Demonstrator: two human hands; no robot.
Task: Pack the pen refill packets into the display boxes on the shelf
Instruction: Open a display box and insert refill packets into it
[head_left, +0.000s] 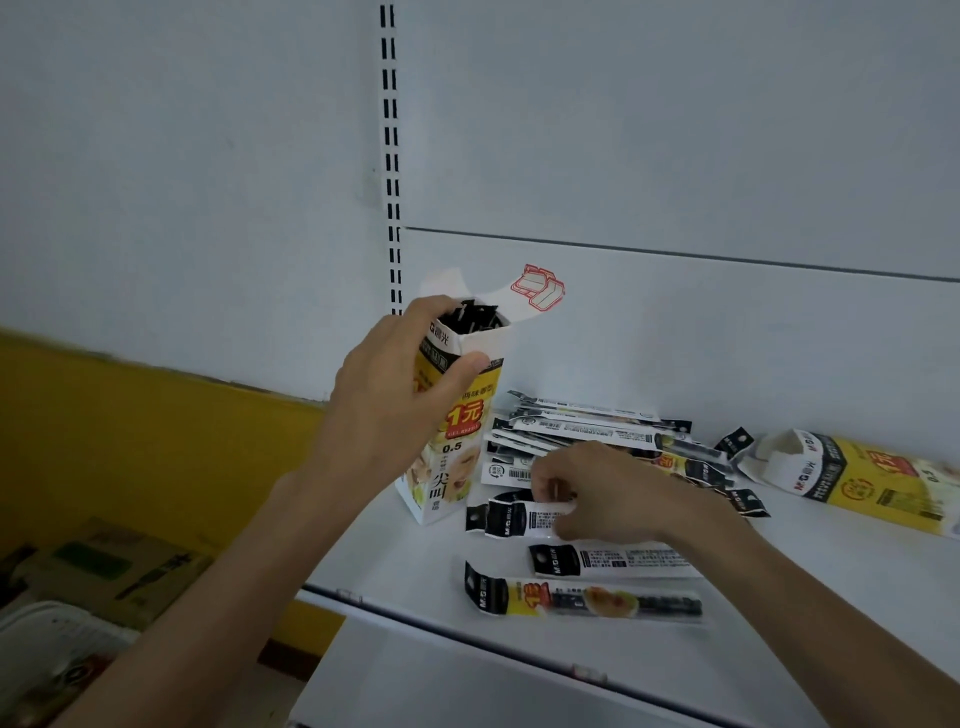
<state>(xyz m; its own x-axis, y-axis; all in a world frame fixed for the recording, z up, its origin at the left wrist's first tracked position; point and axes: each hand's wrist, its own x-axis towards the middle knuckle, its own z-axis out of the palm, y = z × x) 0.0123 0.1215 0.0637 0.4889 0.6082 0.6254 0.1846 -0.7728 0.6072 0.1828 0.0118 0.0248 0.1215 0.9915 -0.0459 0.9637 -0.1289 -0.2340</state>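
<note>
Pen refill packets (597, 436) lie loose on the shelf (415, 571), 3 o'clock of the display box (452, 457). Left hand (400, 395) grips its top to steady it; right hand (608, 493) pinches one packet (519, 519)

A single wide-angle view, worn on the person's head, looks forward and down from in front of and above the upright display box (462, 431), which stands near the frame's middle on the white shelf (395, 582). The camera sits close, within arm's reach: both forearms enter from the bottom edge, the left hand (395, 395) on the box and the right hand (608, 493) just right of it. Behind the box the back panel (675, 156) fills the upper half; below and left of the box lie cartons (119, 566).
</note>
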